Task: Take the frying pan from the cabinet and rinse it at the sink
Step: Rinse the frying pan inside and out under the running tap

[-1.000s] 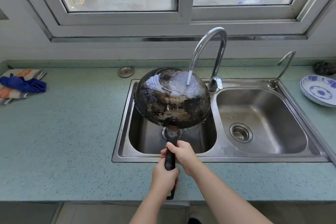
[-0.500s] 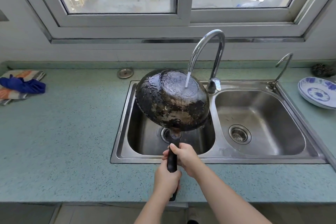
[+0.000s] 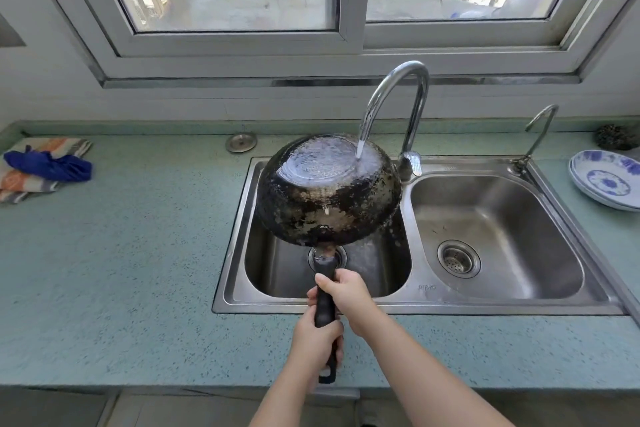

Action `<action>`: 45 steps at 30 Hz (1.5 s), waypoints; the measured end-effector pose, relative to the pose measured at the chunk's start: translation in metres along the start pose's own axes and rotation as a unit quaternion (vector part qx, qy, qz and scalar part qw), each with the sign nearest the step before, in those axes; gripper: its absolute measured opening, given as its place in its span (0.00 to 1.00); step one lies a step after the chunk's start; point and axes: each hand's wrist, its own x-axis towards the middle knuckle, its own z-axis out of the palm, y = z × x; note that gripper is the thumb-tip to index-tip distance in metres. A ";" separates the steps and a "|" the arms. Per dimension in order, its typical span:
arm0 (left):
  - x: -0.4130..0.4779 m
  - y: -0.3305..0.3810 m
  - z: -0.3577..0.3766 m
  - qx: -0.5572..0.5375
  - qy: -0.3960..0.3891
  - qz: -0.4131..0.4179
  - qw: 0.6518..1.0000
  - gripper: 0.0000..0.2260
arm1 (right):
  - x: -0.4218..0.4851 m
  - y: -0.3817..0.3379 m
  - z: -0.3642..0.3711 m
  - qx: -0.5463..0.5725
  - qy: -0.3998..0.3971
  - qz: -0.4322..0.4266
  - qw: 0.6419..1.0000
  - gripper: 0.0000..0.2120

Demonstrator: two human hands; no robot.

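Both hands are closed around the black handle [image 3: 325, 305] of the frying pan [image 3: 328, 189]. Our right hand [image 3: 346, 295] grips it higher up, nearer to the pan body, and our left hand [image 3: 313, 340] grips it lower, near the end with the hanging loop. We hold the pan turned over, so its scorched, patchy underside faces us, and it is tilted above the left basin of the steel double sink [image 3: 415, 305]. Water from the tall curved faucet [image 3: 398, 97] falls on the flat bottom of the pan, near its upper right edge, and spreads there in a shining film. The right basin [image 3: 495, 236] has only its drain strainer. A smaller thin tap [image 3: 538, 132] stands at the back right corner of the sink. On the green speckled countertop [image 3: 121, 253] we see a blue cloth [image 3: 48, 166] lying on a striped towel [image 3: 20, 184] at the far left, a round metal sink stopper [image 3: 241, 142] behind the sink, and a blue-and-white plate [image 3: 606, 180] at the right edge.
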 end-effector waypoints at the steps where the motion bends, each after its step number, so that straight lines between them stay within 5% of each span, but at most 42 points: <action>1: 0.000 0.000 0.000 -0.004 -0.002 -0.002 1.000 0.07 | 0.000 0.000 0.000 -0.004 0.001 0.000 1.000 0.08; 15: 0.001 -0.003 -0.005 0.100 0.055 0.041 0.993 0.09 | -0.004 0.006 0.000 0.056 0.001 0.033 0.998 0.05; 21: 0.000 -0.006 -0.010 0.131 0.079 0.062 0.986 0.10 | 0.005 0.006 0.010 -0.043 0.064 0.032 0.996 0.07; 31: -0.011 -0.009 -0.041 0.315 0.144 0.101 0.933 0.22 | 0.000 0.011 0.029 0.112 -0.055 0.060 0.990 0.03; 35: -0.013 0.005 -0.058 0.118 0.041 0.014 0.992 0.15 | -0.002 0.010 0.031 0.179 -0.098 0.067 0.977 0.09; 40: -0.019 0.010 -0.065 0.011 -0.069 -0.063 0.996 0.10 | -0.008 0.007 0.026 0.189 -0.106 0.068 0.974 0.13; 45: -0.025 0.006 -0.045 -0.044 -0.040 -0.042 0.997 0.08 | -0.011 0.005 0.014 0.180 -0.123 0.067 0.974 0.08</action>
